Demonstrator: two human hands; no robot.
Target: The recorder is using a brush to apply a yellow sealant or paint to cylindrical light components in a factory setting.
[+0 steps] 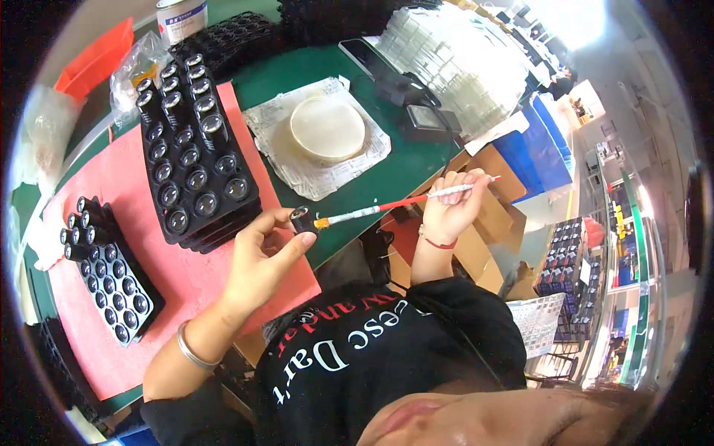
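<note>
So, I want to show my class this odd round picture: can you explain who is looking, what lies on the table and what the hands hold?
One wide-lens camera on a person's head looks down, so edges bend. The left hand pinches a small black cylindrical part. The right hand holds a thin red-and-white brush whose orange tip meets that part. On the green table lies a pink mat bearing two black trays of similar lens-like parts. Behind sits a shallow round white dish on paper.
</note>
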